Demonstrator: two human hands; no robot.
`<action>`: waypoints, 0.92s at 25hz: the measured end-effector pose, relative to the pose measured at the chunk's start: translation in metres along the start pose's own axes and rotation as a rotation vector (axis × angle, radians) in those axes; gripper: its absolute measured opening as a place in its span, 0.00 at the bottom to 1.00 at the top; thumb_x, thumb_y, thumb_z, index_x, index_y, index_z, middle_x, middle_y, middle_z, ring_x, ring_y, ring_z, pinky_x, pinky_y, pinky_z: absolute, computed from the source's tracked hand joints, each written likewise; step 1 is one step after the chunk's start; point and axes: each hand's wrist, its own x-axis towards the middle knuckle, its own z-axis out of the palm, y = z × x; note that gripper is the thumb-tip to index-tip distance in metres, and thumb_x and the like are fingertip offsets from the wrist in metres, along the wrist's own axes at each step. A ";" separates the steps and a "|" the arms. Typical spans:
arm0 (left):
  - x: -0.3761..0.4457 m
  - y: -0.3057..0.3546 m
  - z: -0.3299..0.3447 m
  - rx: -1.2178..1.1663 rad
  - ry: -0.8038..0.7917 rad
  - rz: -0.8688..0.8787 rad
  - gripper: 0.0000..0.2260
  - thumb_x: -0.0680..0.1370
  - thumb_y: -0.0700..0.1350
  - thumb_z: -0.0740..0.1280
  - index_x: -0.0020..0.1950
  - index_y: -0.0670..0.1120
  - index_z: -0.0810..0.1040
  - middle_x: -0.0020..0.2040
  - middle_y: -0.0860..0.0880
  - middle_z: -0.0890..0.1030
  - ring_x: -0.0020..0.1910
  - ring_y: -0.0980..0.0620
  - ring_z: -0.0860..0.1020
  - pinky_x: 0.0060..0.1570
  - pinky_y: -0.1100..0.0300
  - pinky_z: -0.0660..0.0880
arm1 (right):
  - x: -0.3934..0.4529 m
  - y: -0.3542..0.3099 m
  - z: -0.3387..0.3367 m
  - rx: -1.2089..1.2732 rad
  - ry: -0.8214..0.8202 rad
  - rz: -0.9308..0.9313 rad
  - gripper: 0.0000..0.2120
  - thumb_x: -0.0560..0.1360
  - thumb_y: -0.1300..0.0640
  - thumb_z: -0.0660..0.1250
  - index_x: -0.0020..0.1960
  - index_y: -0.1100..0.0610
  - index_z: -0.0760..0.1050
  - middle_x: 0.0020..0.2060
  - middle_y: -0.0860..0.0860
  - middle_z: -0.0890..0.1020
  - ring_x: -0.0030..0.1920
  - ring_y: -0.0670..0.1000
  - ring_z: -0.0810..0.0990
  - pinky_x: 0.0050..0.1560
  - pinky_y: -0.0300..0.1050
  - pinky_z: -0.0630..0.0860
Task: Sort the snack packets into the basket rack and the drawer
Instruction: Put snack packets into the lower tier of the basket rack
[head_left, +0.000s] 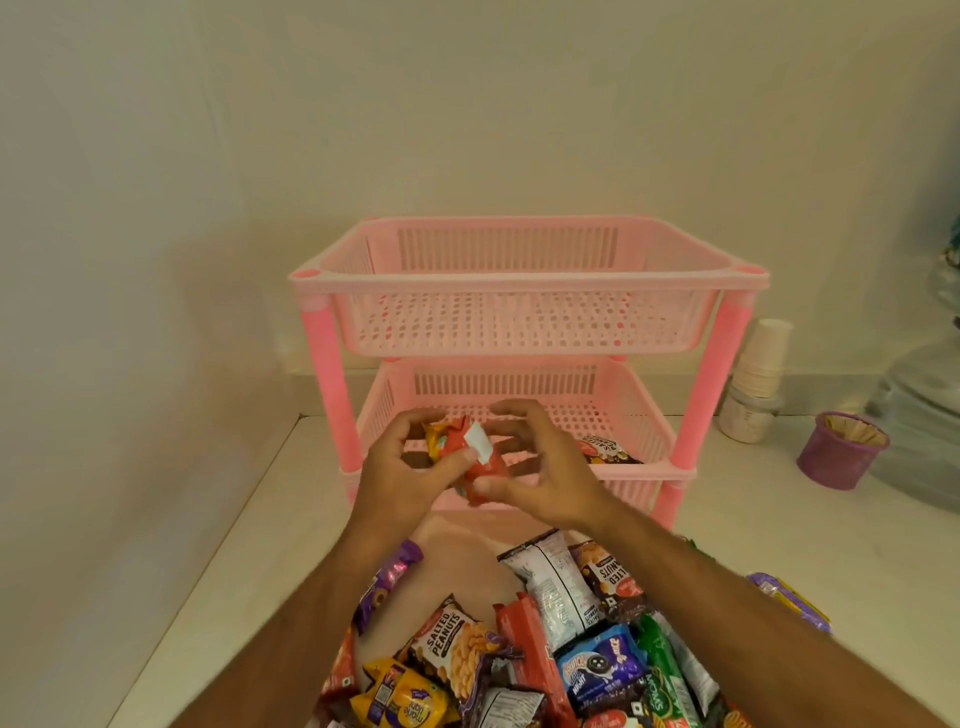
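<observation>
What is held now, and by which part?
The left hand grips a red snack packet by its left side; the right hand is open beside it.

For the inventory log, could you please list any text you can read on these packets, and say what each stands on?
"SALTED PEANUTS": white packet, bottom centre.
"SALTED", upside down: second peanut packet.
"marie light", upside down: yellow packet.
"Bounce": blue packet.
Held red packet, rack packet: too blurred.
</observation>
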 end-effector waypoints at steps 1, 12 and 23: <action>0.003 0.001 0.004 -0.091 0.013 -0.026 0.20 0.71 0.40 0.79 0.61 0.48 0.78 0.54 0.50 0.82 0.47 0.48 0.85 0.42 0.53 0.83 | 0.000 0.000 0.007 0.007 0.015 -0.024 0.33 0.65 0.43 0.79 0.65 0.43 0.67 0.60 0.41 0.80 0.57 0.43 0.81 0.50 0.41 0.81; 0.002 -0.080 -0.060 1.249 -0.391 -0.403 0.21 0.65 0.66 0.70 0.49 0.55 0.72 0.47 0.57 0.77 0.45 0.56 0.78 0.41 0.59 0.75 | 0.060 0.049 -0.062 -0.866 -0.012 0.264 0.24 0.67 0.47 0.75 0.52 0.48 0.62 0.43 0.47 0.78 0.43 0.53 0.80 0.36 0.44 0.72; -0.017 -0.113 -0.057 1.293 -0.324 -0.280 0.19 0.73 0.60 0.66 0.59 0.54 0.67 0.48 0.54 0.78 0.46 0.50 0.80 0.41 0.59 0.74 | 0.077 0.119 -0.076 -0.956 -0.003 0.555 0.22 0.72 0.40 0.70 0.54 0.55 0.68 0.50 0.55 0.79 0.50 0.58 0.79 0.47 0.51 0.75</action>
